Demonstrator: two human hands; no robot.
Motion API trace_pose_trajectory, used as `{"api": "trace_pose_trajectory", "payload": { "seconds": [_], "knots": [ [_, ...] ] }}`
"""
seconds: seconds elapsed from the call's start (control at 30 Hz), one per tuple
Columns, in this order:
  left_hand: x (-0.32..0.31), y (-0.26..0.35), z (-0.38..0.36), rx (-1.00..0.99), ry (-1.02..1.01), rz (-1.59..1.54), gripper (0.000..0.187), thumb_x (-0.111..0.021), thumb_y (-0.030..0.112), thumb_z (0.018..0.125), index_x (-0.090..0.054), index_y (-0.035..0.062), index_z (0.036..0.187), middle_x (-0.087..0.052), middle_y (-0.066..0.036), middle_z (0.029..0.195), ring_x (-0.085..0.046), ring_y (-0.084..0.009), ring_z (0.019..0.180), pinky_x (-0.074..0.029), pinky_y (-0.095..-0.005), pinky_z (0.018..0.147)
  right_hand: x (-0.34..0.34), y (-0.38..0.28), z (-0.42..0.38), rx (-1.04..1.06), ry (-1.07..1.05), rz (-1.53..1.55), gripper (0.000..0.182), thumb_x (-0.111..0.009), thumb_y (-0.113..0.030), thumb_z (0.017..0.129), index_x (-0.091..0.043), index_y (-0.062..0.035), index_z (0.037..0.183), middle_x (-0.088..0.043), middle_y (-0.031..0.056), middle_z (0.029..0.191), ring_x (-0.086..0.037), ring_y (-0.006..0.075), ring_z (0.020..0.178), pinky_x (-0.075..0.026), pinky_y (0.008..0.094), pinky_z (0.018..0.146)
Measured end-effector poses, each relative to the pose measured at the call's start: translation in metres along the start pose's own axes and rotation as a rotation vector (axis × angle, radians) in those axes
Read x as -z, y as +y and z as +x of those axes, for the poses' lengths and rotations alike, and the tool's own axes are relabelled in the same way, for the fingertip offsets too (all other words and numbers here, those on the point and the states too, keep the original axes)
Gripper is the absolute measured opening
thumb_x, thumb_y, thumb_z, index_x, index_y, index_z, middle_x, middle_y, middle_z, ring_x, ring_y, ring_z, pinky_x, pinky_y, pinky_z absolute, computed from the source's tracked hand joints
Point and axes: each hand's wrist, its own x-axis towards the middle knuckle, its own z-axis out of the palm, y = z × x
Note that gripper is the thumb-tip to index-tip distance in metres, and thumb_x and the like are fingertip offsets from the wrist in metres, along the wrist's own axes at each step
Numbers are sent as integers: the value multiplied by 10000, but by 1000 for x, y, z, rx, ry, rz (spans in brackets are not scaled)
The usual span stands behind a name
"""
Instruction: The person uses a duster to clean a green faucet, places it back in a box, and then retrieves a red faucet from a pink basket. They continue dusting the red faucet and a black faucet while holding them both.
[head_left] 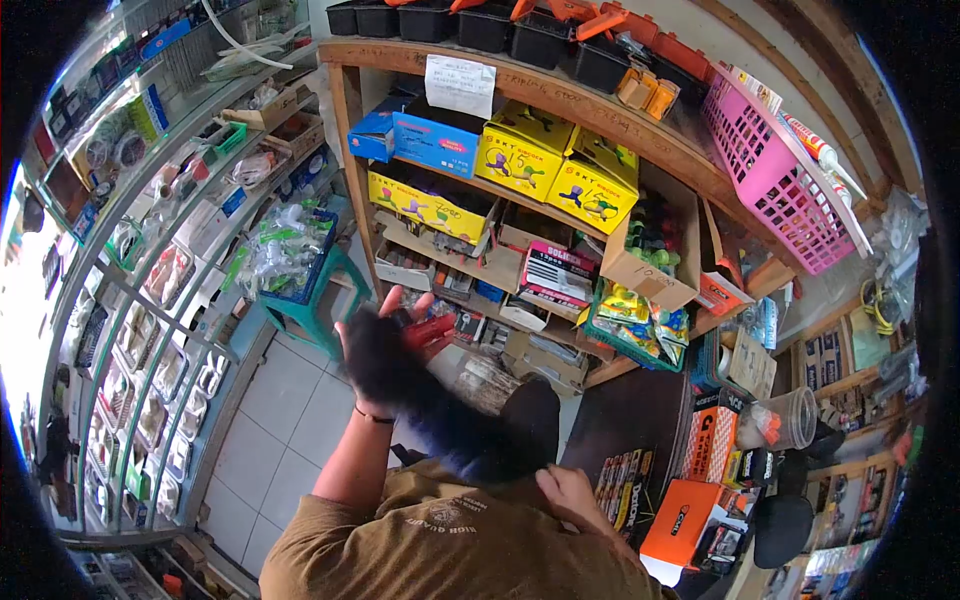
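My left hand is raised in front of me, palm up, with a shiny red cylindrical thing lying across the fingers. A long, dark, fluffy duster, blurred by motion, covers much of that palm and hides part of the red thing. It slants down across my front toward my right hand. That hand is close to my belly, fingers curled at the duster's lower end; the grip itself is partly hidden.
A wooden shelf ahead bears yellow boxes, a blue box and a pink basket. A green stool carries bagged items. Glass shelves line the left. Orange boxes stand at right.
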Motion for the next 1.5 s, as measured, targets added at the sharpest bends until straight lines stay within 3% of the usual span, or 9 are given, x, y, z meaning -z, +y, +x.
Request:
{"api": "trace_pose_trajectory", "payload": {
  "seconds": [0.07,0.2,0.47,0.6,0.67,0.87,1.13,1.43,1.5],
  "knots": [
    [-12,3,0,18,410,-279,803,-231,706,803,-281,128,1357,-381,-158,1337,-406,-438,1160,-319,-520,966,-3,6,2,-220,53,147,381,-480,-309,886,-494,14,683,-466,201,553,-486,389,510,-401,411,491],
    [-5,-4,-3,14,268,-56,812,-272,707,793,-274,126,1360,-351,-194,1344,-403,-462,1147,-318,-533,967,2,-5,1,-12,-35,7,396,-453,-309,902,-485,13,674,-441,183,535,-462,339,476,-387,389,481],
    [-13,0,-4,17,261,-84,816,-199,716,799,-254,132,1366,-369,-185,1331,-390,-426,1178,-283,-503,998,2,25,0,-319,175,526,393,-433,-297,905,-472,19,673,-404,132,503,-466,167,472,-390,347,480],
    [14,1,-11,-88,62,-90,817,-232,708,801,-249,124,1371,-336,-179,1359,-364,-413,1202,-256,-496,1022,1,14,4,-64,-38,22,393,-453,-314,890,-454,8,664,-372,134,492,-389,229,435,-375,376,479],
    [-14,11,-13,-106,406,-357,814,-275,696,803,-230,124,1380,-336,-174,1362,-370,-426,1194,-294,-494,1001,-5,17,6,-180,-25,148,407,-454,-339,892,-453,5,674,-388,161,498,-354,299,447,-365,397,483],
    [-14,23,-22,-185,269,29,770,-275,693,804,-257,174,1373,-323,-142,1375,-429,-434,1136,-388,-488,918,-5,14,15,-126,-214,195,485,-411,-432,897,-425,-17,648,-352,133,513,-341,233,467,-336,412,488],
    [6,23,-23,-187,168,-108,793,-222,689,813,-239,136,1381,-279,-135,1403,-392,-389,1184,-314,-484,982,-7,9,21,-220,-160,139,512,-405,-427,898,-454,6,627,-434,188,544,-460,331,490,-366,426,513],
    [-2,10,-8,-103,358,-112,846,-242,681,814,-236,36,1361,-296,-150,1389,-318,-352,1251,-204,-460,1057,-13,25,14,-98,-148,81,505,-425,-409,896,-459,7,613,-420,164,519,-438,251,462,-355,381,474],
    [4,6,-5,-102,162,-105,846,-218,688,813,-218,51,1369,-306,-158,1380,-362,-362,1222,-243,-441,1045,-6,30,11,-112,-160,78,505,-432,-413,894,-460,3,610,-419,152,517,-427,233,461,-345,370,470]
  ]
}}
